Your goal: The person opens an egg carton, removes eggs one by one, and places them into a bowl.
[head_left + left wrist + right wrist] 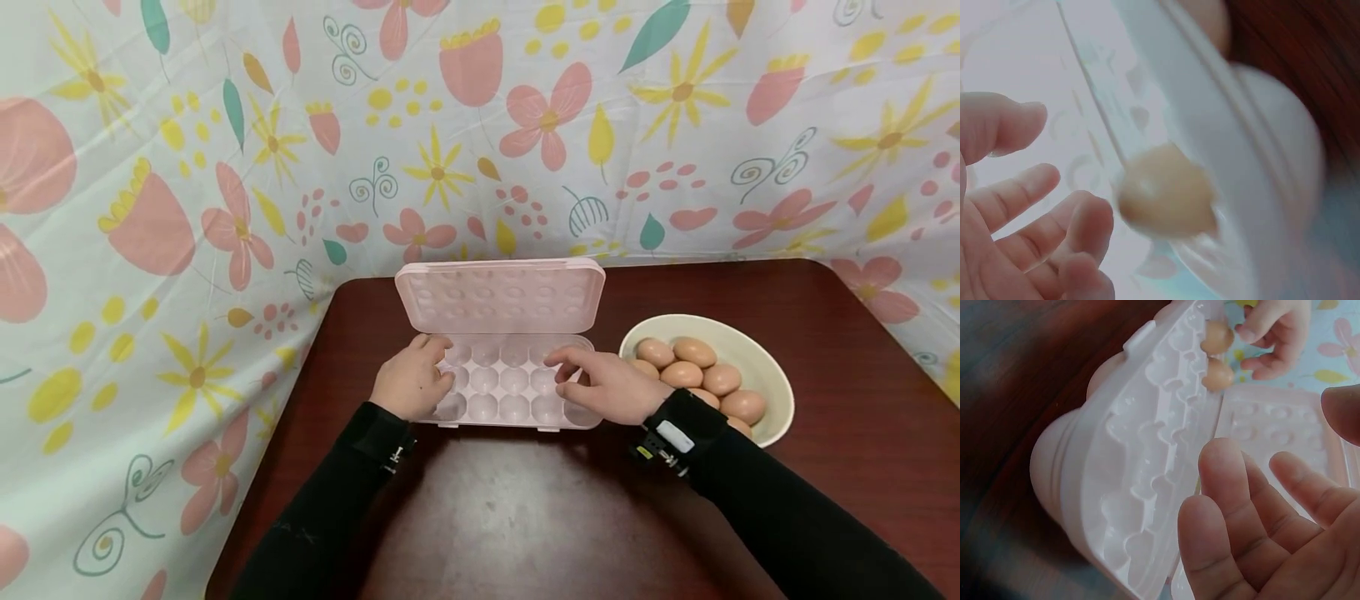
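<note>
A pink plastic egg box [498, 382] lies on the table, its lid [498, 296] raised at the back. My left hand [408, 379] is over the left end of the box, fingers relaxed and holding nothing. Two brown eggs [1217, 337] sit in the end cups beside that hand in the right wrist view; the hand hides them in the head view. One blurred egg [1166, 190] appears past the fingers in the left wrist view. Above the right end of the box, my right hand [615, 387] has loosely bent fingers with nothing between them. Cups between the hands hold no eggs.
To the right of the box stands a cream oval bowl [783, 412] with several brown eggs [682, 373], partly behind the right wrist. The dark red-brown table [487, 517] reaches back to a flowered cloth [450, 167].
</note>
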Action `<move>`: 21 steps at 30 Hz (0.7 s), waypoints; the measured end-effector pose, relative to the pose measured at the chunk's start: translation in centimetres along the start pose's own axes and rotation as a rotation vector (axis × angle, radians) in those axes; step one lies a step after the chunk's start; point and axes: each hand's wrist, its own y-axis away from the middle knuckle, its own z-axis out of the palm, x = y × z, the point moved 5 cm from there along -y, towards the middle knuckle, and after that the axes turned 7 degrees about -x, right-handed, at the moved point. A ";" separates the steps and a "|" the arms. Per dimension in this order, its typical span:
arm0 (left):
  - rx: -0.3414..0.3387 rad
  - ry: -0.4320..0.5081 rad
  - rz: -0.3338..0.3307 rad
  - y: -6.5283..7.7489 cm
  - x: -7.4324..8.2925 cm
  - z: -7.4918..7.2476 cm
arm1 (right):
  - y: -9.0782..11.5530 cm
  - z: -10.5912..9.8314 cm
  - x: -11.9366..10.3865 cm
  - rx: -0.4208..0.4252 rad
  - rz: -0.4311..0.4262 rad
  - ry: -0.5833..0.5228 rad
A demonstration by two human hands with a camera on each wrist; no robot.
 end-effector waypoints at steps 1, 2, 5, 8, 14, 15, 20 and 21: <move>-0.001 0.000 0.013 -0.1 0.6 0.0 | 0.2 -0.2 0.1 0.007 0.005 -0.003; 0.000 -0.003 0.027 -0.1 1.1 0.1 | 0.4 -0.4 0.2 0.014 0.009 -0.003; -0.006 -0.029 0.075 -0.3 2.7 0.3 | 1.1 -1.3 0.4 0.044 0.030 0.009; -0.016 -0.036 0.121 -0.6 4.3 0.6 | 2.0 -2.6 0.9 0.065 0.060 0.040; -0.056 -0.039 0.196 -1.4 7.1 1.7 | 4.0 -5.2 2.1 0.077 0.143 0.107; -0.062 -0.041 0.210 -1.5 7.6 1.9 | 4.3 -5.6 2.3 0.074 0.157 0.113; -0.077 -0.050 0.270 -2.2 10.0 2.6 | 5.3 -7.6 3.9 0.048 0.197 0.162; -0.080 -0.053 0.282 -2.4 10.6 2.8 | 5.5 -7.9 4.3 0.036 0.220 0.169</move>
